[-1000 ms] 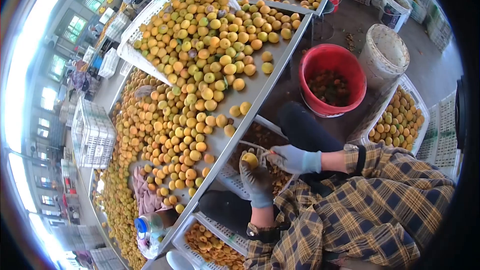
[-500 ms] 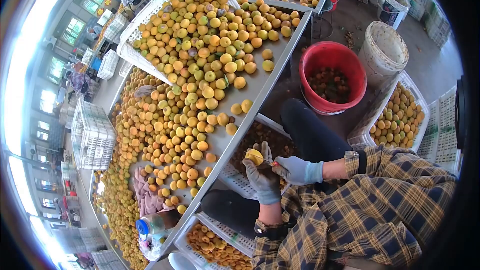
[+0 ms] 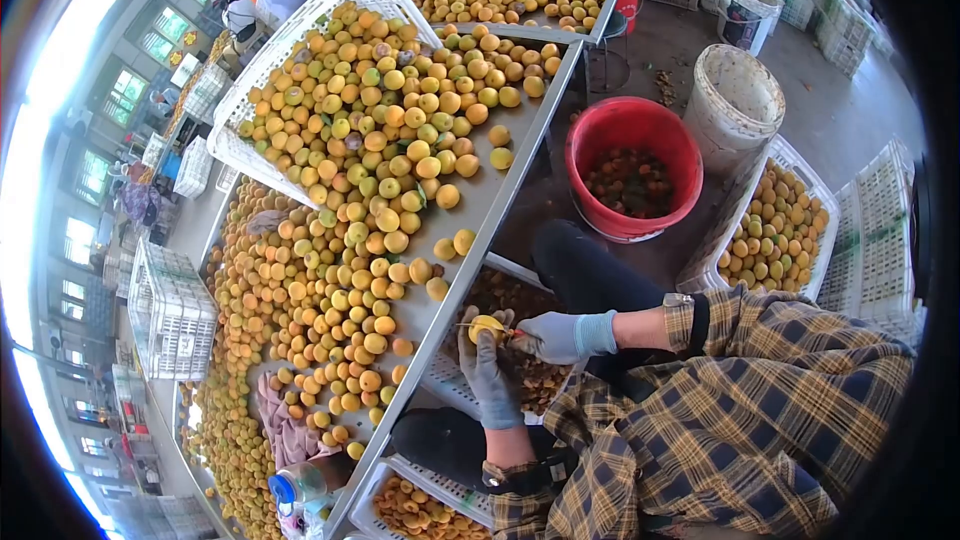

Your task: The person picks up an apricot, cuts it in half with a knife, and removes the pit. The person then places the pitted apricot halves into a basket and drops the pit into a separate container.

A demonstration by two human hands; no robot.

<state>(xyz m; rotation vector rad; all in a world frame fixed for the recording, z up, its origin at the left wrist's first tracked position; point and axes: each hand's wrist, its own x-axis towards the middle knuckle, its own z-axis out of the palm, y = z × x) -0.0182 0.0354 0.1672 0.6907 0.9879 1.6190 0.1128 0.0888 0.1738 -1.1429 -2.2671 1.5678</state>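
Observation:
My left hand, in a grey glove, holds a yellow apricot between thumb and fingers. Closed in a grey glove with a light blue cuff, my right hand grips a small knife; part of its red handle shows. The thin blade lies against the apricot and its tip shows past the far side. Whether the fruit is cut through I cannot tell. Below both hands is a white crate holding brownish fruit pieces.
Whole apricots cover much of the metal-edged table, some spilling from a tilted white crate. A red bucket, a white bucket and a crate of apricots stand on the right. Halved fruit fills a lower crate.
The view has shifted slightly. The apricot has turned in my left hand, and the knife blade now reaches past its far side. Both hands keep their holds.

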